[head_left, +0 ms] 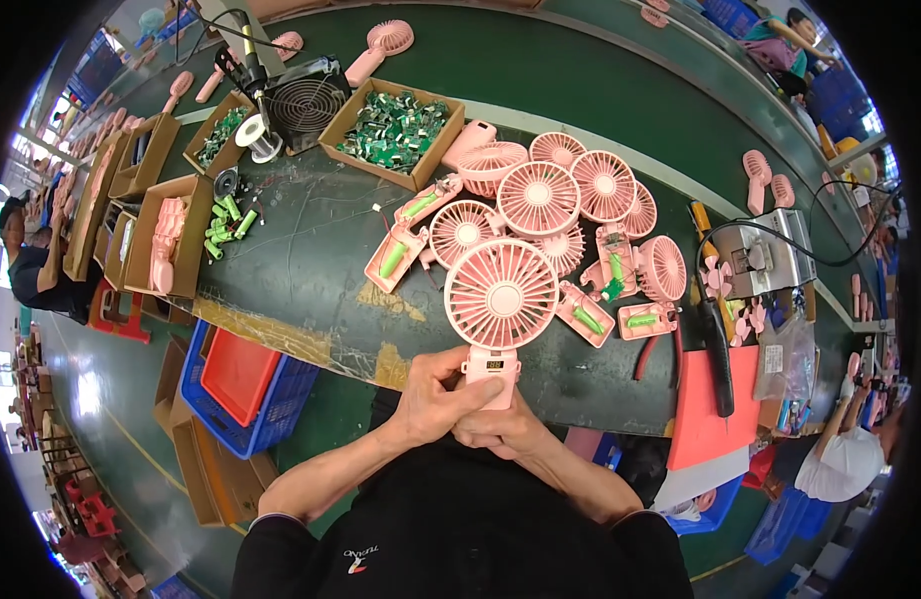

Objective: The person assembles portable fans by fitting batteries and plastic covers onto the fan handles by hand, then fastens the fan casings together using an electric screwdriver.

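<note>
Between my two hands, at the table's front edge, is a pink handheld fan (501, 297) with its round grille pointing away from me. A small dark display (495, 365) shows on its handle. My left hand (432, 399) closes round the handle from the left, thumb lying across it. My right hand (507, 424) wraps the lower end from the right; part of its fingers is hidden. Just beyond lies a heap of pink fans (538, 198). Several have opened handles with green battery cells (391, 258) inside, and a small green board (613, 289) hangs from one.
A box of green circuit boards (395, 130) and a solder spool (258, 138) stand at the back left, near loose green cells (231, 222). On the right are a black electric screwdriver (717, 349), pliers (648, 357), a metal device (765, 252) and a red sheet (713, 404).
</note>
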Demonstrator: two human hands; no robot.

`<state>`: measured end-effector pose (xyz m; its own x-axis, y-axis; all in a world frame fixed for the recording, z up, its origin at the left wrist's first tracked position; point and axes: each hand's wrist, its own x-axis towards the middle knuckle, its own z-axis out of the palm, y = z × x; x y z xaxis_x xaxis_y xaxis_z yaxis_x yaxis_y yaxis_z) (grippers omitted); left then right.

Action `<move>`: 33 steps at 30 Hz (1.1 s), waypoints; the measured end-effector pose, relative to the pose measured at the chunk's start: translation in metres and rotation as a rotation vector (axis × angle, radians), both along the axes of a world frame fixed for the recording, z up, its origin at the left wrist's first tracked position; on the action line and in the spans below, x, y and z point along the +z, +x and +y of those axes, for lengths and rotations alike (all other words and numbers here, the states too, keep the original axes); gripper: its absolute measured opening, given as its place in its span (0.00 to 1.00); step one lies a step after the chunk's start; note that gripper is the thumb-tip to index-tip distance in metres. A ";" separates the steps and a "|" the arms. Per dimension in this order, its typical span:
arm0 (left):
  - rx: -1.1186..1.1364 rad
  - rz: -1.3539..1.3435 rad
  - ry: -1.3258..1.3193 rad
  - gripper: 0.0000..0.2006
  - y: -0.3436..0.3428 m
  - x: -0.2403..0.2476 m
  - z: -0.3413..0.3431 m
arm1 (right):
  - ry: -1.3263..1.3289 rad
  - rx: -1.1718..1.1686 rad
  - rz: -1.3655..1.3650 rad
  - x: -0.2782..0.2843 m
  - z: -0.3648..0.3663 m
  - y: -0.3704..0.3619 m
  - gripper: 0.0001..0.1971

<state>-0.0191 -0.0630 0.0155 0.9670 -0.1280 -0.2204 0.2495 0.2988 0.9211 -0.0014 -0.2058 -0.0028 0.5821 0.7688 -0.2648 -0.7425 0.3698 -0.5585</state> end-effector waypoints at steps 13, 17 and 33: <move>-0.060 0.097 0.068 0.13 -0.003 0.013 0.000 | -0.129 -0.079 0.012 0.002 0.001 -0.016 0.14; -0.231 0.186 0.181 0.15 0.002 0.013 0.008 | -0.188 -0.032 -0.094 -0.002 0.005 -0.021 0.10; -0.638 0.396 0.300 0.17 0.029 0.004 0.044 | -1.051 0.148 -1.854 0.019 -0.063 0.056 0.45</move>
